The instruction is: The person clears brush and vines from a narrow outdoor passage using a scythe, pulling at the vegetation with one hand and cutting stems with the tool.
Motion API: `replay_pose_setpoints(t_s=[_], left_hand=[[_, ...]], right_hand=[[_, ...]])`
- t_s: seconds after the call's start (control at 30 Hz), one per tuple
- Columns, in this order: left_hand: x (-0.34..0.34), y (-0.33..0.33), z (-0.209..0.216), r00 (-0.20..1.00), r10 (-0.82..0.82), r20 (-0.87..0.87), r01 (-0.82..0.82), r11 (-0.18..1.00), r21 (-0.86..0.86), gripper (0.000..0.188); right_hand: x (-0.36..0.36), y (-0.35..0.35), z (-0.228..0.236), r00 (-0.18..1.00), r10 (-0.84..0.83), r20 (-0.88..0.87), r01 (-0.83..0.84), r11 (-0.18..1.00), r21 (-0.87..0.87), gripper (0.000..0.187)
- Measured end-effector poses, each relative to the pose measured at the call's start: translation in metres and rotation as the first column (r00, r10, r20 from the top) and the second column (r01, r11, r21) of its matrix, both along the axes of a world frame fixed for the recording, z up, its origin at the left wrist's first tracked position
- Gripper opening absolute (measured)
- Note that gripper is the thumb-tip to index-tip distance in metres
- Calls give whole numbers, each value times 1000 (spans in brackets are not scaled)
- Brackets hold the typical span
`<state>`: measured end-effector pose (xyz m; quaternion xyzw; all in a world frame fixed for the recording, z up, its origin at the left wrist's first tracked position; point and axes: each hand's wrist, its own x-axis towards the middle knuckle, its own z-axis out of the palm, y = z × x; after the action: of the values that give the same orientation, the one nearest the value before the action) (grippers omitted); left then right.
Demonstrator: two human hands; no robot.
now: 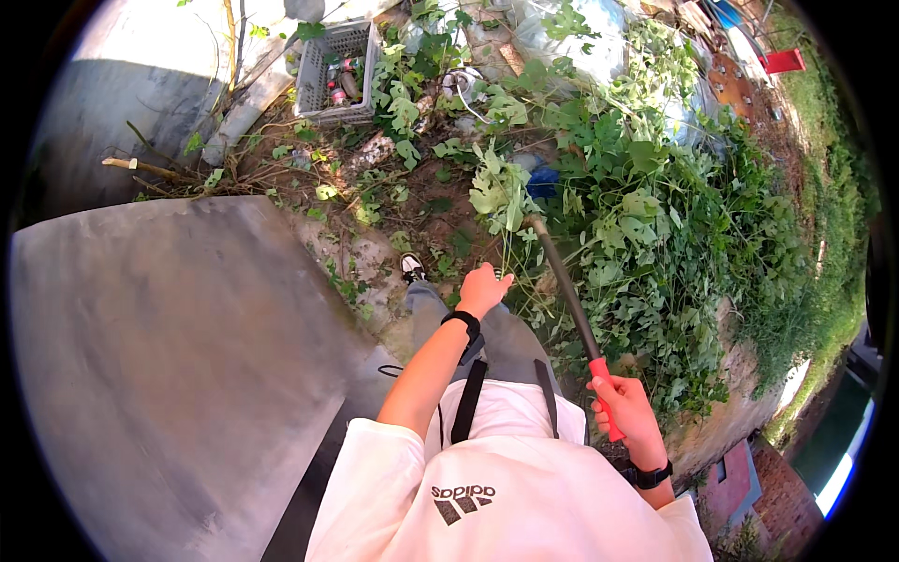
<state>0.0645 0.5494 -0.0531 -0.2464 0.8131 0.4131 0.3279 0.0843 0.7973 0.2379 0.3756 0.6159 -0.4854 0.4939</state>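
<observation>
My left hand (pixel 481 291) is closed in front of my legs, gripping the thin stems of a leafy plant (pixel 501 192) that rises from it. My right hand (pixel 626 412) wraps round the red grip of a long-handled tool (pixel 571 292) with a dark metal shaft. The shaft slants up and leftward until its far end meets the leaves beside the held plant. Foliage hides the tool's head, so its kind cannot be told. Dense green vines (pixel 646 253) spread to the right of both hands.
A grey plastic crate (pixel 339 70) with bottles stands at the upper left. A large grey slab (pixel 169 375) fills the left side. Cut branches (pixel 154 169) lie beyond it. Clear plastic sheeting (pixel 576 42) shows at the top among vines, near a blue object (pixel 543 182).
</observation>
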Motion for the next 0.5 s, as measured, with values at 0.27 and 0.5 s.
replay_pose_setpoints(t_s=[0.27, 0.5], left_hand=[[-5, -1, -17, 892, 412, -187, -437, 890, -128, 62], [-29, -39, 11, 772, 516, -370, -542, 840, 40, 72]], right_hand=[[-8, -12, 46, 993, -112, -41, 102, 977, -190, 25], [-24, -14, 70, 986, -152, -67, 123, 938, -323, 28]])
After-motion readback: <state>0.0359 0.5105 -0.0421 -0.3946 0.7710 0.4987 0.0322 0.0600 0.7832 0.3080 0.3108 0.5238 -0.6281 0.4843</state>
